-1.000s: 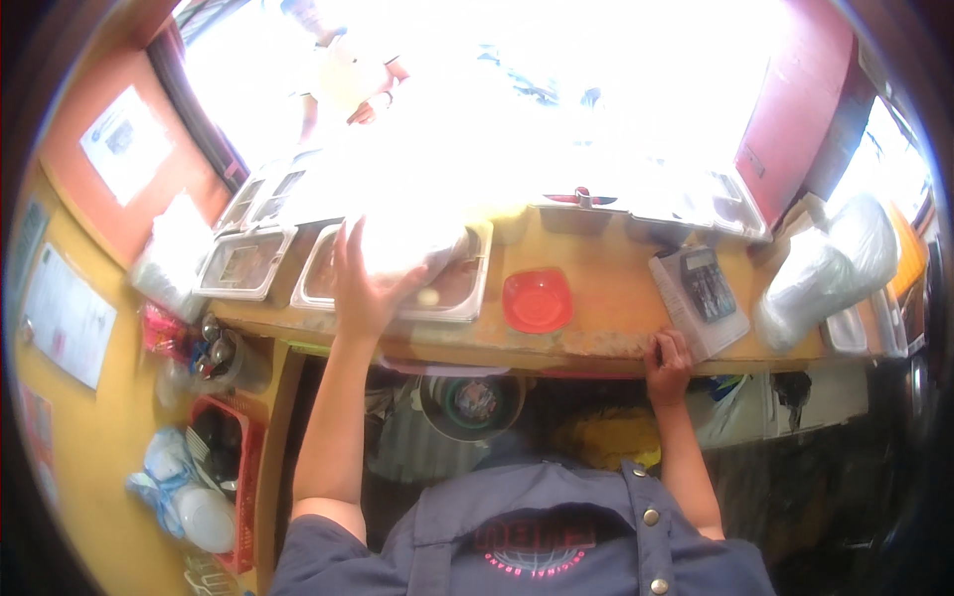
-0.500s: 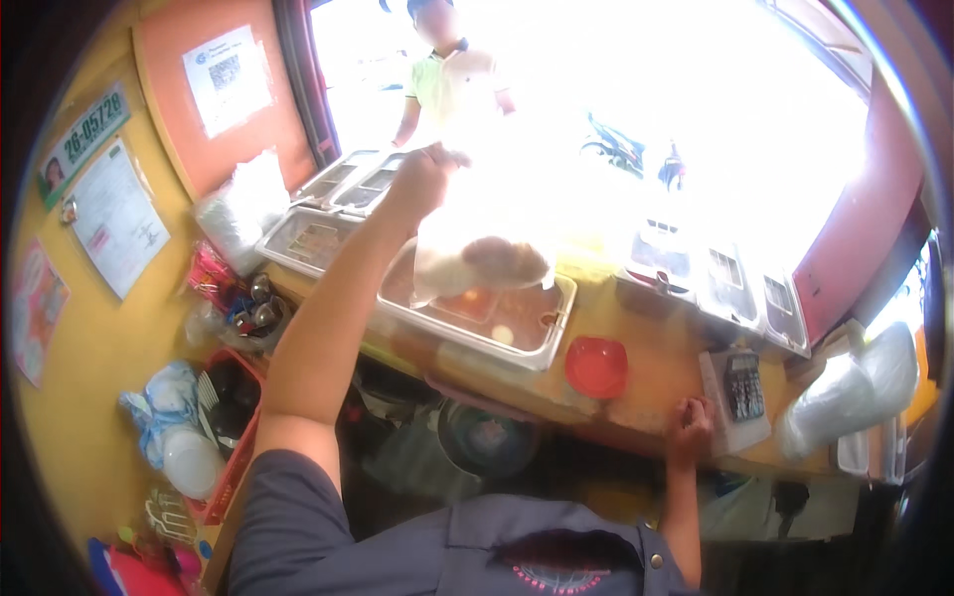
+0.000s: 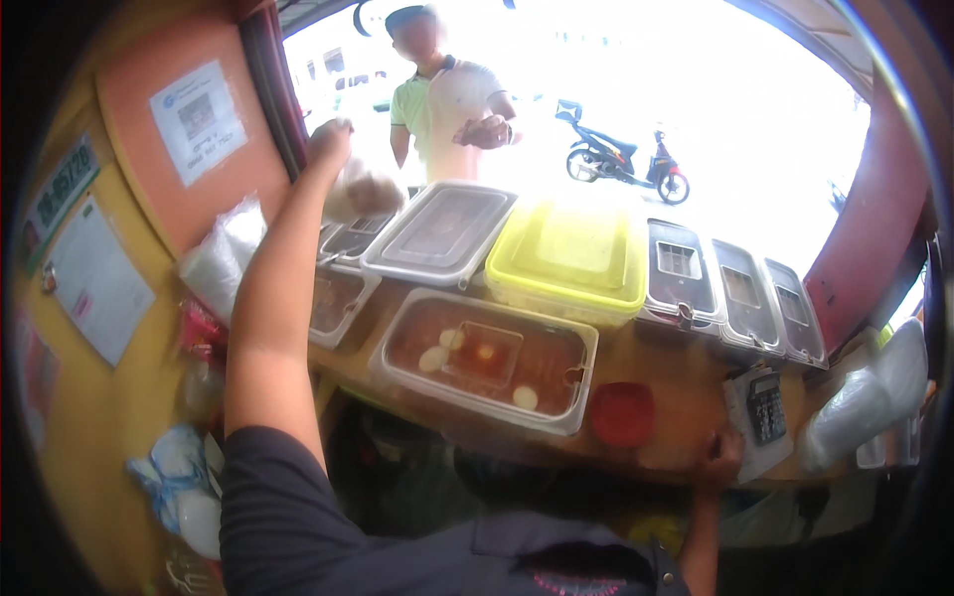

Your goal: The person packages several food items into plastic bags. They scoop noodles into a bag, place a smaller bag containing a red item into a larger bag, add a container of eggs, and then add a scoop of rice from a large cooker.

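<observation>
My left hand (image 3: 331, 142) is raised at the end of an outstretched arm, closed on the top of a clear plastic bag (image 3: 370, 195). Brownish food hangs in the bag, too blurred to name, over the lidded trays at the far left. My right hand (image 3: 720, 454) rests at the counter's front edge beside a calculator (image 3: 766, 407), its fingers curled; whatever they may hold is hidden. Left of it sits a red dish (image 3: 623, 414). Across the counter stands a person (image 3: 447, 114) with one hand (image 3: 485, 132) held out in front.
A clear-lidded tray (image 3: 484, 407) with reddish-brown contents and pale round pieces sits mid-counter. Behind it are a yellow-lidded tub (image 3: 566, 253) and another lidded container (image 3: 440, 233). Several lidded trays (image 3: 740, 288) and plastic bags (image 3: 865, 397) are at right. Outside stands a motorcycle (image 3: 628, 159).
My left hand has carried the bag left and outward, uncovering the middle tray. The person's hand has come up in front of them. The view has shifted; my right hand stays near the calculator.
</observation>
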Demonstrator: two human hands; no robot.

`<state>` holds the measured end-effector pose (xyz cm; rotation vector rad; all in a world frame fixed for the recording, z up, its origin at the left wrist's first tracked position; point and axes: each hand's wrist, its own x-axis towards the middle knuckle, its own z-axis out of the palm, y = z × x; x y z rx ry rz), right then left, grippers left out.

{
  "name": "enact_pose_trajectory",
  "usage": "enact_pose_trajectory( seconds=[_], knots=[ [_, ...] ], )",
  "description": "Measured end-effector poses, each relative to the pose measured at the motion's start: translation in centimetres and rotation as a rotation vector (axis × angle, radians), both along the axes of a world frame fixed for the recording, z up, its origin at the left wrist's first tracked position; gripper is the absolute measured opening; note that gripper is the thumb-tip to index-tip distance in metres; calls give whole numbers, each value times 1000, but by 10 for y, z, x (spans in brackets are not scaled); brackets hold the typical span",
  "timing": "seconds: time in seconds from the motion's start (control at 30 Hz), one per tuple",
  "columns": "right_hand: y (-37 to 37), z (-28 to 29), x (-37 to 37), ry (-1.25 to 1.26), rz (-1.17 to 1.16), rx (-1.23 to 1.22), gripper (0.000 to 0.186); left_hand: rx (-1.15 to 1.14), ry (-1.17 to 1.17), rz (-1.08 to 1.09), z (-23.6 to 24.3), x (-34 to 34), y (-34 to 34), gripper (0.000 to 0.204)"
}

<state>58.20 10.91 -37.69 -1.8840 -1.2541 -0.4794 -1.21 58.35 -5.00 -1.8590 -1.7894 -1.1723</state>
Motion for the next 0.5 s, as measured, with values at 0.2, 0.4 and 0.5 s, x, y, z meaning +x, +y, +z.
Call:
enact_pose_trajectory(
  seconds=[0.2,0.4,0.5],
  knots=[
    [1,19,-14,66,-1,27,20,-231,25,118,-100,-8,34,25],
    [-9,26,-8,11,-40,-52,19,-482,175,109,-102,96,-21,54],
    [-2,30,-15,12,11,-39,20,-249,202,-324,-81,129,-92,96]
  ],
)
